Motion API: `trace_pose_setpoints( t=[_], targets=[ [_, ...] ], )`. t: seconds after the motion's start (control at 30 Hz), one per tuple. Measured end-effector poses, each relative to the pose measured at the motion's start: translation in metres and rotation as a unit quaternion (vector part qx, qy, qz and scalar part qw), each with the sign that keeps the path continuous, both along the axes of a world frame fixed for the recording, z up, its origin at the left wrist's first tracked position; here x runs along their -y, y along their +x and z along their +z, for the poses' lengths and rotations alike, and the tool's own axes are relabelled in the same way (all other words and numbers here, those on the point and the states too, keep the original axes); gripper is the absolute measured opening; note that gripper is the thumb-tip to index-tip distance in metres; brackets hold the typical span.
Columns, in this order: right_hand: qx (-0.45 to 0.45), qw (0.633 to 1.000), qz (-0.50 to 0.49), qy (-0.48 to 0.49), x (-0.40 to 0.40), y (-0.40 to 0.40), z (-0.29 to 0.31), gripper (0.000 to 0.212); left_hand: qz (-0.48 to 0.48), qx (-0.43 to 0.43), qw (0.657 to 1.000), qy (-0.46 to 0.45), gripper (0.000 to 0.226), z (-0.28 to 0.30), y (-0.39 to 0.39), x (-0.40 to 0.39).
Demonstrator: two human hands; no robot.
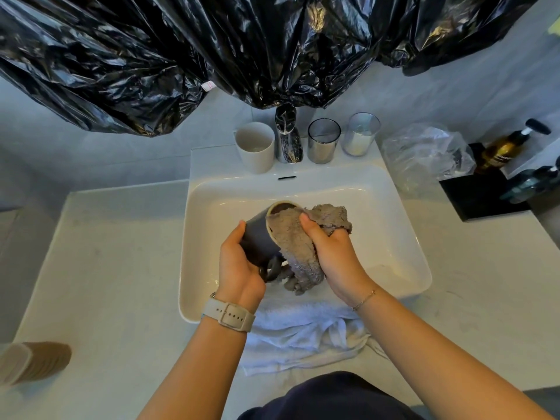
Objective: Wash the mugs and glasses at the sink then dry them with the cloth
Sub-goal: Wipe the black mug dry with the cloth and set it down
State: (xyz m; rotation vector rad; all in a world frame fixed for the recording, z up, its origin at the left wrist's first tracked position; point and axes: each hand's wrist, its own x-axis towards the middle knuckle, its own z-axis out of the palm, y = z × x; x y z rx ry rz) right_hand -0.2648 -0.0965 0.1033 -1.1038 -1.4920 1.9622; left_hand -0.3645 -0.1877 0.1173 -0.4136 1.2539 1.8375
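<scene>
- While I watch from the head camera, the left hand (239, 268) is wrapped around the dark mug (260, 237), fingers curled behind its body and the thumb lying along the near side, a firm closed grasp.
- I see the mug tipped on its side above the white sink (403, 237), its pale rim facing up and away toward the tap, the handle pointing down just beside the left palm.
- My right hand (336, 259) is closed on the grey cloth (297, 247): the thumb presses cloth against the mug's rim, and the other fingers are buried in the bunched part to the right, so I cannot make out each one.
- Part of the cloth is pushed into the mug's mouth; the rest drapes down between the two hands and hangs over the basin.
- On the back ledge I count a white mug (254, 147) left of the tap (288, 137), and a smoky glass (322, 140) and a clear glass (360, 134) right of it, all upright.
- A white towel (303, 328) lies crumpled over the sink's near edge, under my wrists.
- Black plastic sheeting (212, 47) hangs above the tap.
</scene>
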Motion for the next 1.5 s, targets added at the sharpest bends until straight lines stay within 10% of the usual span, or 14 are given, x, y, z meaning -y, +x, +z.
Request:
trace_pose_setpoints(
  t=[0.33,0.6,0.77,1.03,1.17,1.5],
  targets=[
    [-0.066,0.99,0.118,0.048,-0.005,0.034,0.0,0.021,-0.06,0.178,0.977,0.103,0.042,0.007,-0.005,0.001],
    [-0.153,0.979,0.13,-0.039,-0.026,0.011,0.001,0.082,-0.09,0.252,0.959,0.096,0.05,0.026,0.014,-0.005],
    [-0.151,0.979,0.13,-0.053,-0.028,0.008,0.0,0.054,-0.121,0.323,0.932,0.114,0.052,0.038,0.013,-0.001],
    [-0.084,0.967,-0.172,-0.17,0.019,-0.016,-0.003,0.043,0.076,0.125,0.989,0.038,0.037,0.03,0.038,-0.027],
    [0.016,0.975,-0.114,-0.189,0.021,-0.002,0.001,0.046,0.091,0.016,0.995,0.045,0.036,0.019,0.036,-0.024],
    [-0.078,0.98,-0.111,-0.147,0.021,0.009,0.014,0.031,0.038,-0.16,0.986,0.028,0.031,0.003,0.038,-0.014]
  ],
)
